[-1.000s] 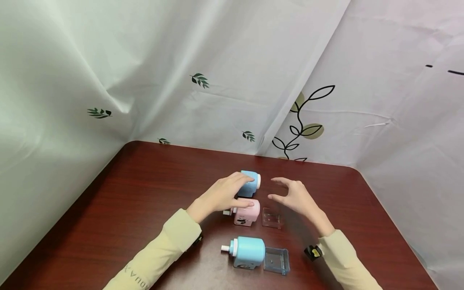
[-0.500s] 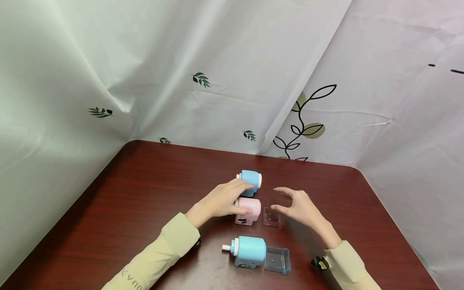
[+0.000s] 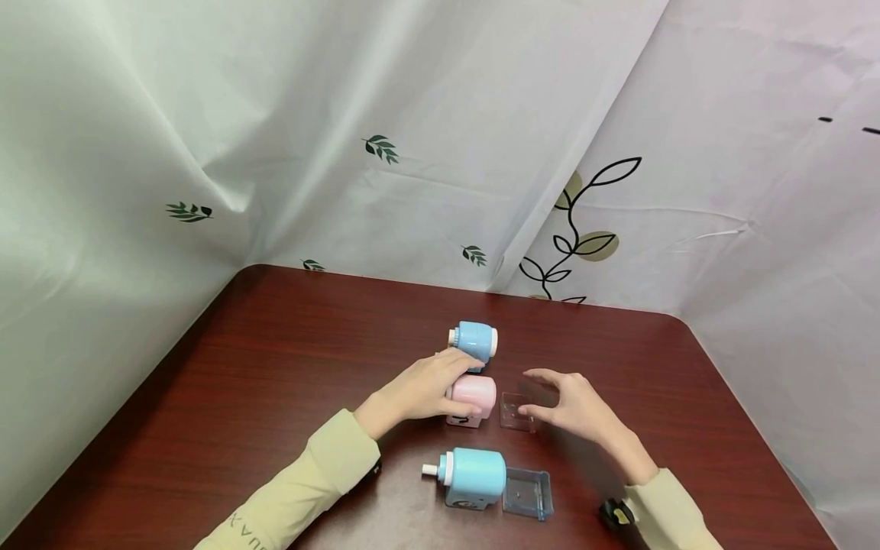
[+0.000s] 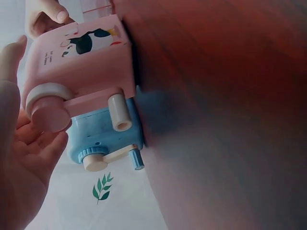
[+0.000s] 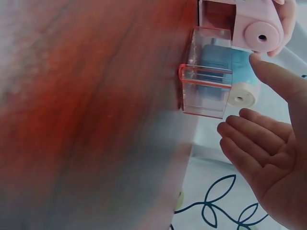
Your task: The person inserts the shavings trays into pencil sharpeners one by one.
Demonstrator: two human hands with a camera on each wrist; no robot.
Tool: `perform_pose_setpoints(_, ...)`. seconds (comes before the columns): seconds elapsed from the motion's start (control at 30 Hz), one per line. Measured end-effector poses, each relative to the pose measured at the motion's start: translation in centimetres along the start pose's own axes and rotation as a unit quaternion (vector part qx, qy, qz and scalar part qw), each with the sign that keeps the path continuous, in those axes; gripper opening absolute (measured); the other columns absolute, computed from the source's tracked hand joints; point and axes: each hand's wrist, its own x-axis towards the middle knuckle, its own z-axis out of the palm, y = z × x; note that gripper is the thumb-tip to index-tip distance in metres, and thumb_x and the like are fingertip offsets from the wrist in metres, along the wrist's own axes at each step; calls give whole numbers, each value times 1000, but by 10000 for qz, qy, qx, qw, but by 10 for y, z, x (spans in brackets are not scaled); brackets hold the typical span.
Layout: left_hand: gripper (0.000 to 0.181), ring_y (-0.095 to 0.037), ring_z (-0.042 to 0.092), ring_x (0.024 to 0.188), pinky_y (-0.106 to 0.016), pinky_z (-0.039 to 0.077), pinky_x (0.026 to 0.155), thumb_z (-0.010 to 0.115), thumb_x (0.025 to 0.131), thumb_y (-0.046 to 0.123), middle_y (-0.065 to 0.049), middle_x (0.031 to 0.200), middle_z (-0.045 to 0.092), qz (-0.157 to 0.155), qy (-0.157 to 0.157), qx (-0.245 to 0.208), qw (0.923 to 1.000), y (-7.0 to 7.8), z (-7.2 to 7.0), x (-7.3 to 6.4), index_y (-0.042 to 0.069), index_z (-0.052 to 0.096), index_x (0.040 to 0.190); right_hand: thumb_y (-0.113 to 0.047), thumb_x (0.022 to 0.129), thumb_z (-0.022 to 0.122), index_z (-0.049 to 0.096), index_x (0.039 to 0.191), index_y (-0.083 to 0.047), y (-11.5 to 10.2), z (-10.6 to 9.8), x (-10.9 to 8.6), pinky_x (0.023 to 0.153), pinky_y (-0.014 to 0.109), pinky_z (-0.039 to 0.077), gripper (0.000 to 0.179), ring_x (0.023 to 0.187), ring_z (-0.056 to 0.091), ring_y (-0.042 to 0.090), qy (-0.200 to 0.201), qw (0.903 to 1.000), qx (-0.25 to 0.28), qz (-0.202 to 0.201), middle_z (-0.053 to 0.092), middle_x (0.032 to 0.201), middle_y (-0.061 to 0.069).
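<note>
My left hand (image 3: 421, 388) is around the top of a pink crank pencil sharpener (image 3: 476, 393), thumb on its near side and fingers on its far side. In the left wrist view, a small gap shows between the thumb and the sharpener's pink body (image 4: 86, 57). To the right, my right hand (image 3: 577, 405) holds nothing, its thumb and fingers spread apart. It hovers beside a clear, pink-tinted shavings tray (image 3: 512, 412). The right wrist view shows the tray (image 5: 206, 72) close to the open palm, apart from the fingers.
A blue sharpener (image 3: 476, 338) stands behind the pink one. Nearer the front is a light blue sharpener (image 3: 476, 473), with a clear blue tray (image 3: 528, 495) to its right. All are on a dark red wooden table (image 3: 309, 336), with a white curtain (image 3: 412, 214) behind.
My left hand has come nearer, from between the blue and pink sharpeners to over the pink one. My right hand has also moved nearer and slightly right, toward the pink-tinted tray.
</note>
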Motion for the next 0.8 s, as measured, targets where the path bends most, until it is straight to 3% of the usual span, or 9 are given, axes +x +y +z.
perform_pose_setpoints(0.23,65,-12,51,119,-33,45,99,71,82,48,1,129,58,-121,-140,-162,9997,1,5,-1,13,54,133,-42,74,80,65,121,-10,5,3,-6,86,43,53,59,105,66,19,-114,9998,-11,147,70,115,3)
perform_pose_setpoints(0.7,65,-11,53,113,-30,48,92,70,82,50,3,125,59,-106,-326,-121,9993,2,11,1,16,52,133,-51,69,81,65,119,-9,13,5,-11,75,30,51,68,89,62,9,-352,9993,-89,-98,70,112,2)
perform_pose_setpoints(0.8,64,-12,53,111,-29,48,90,72,82,47,2,123,60,-50,-364,-106,9993,2,11,1,14,52,133,-49,68,82,65,118,-8,15,6,-12,76,30,52,67,91,64,10,-409,9989,-115,-199,70,111,2)
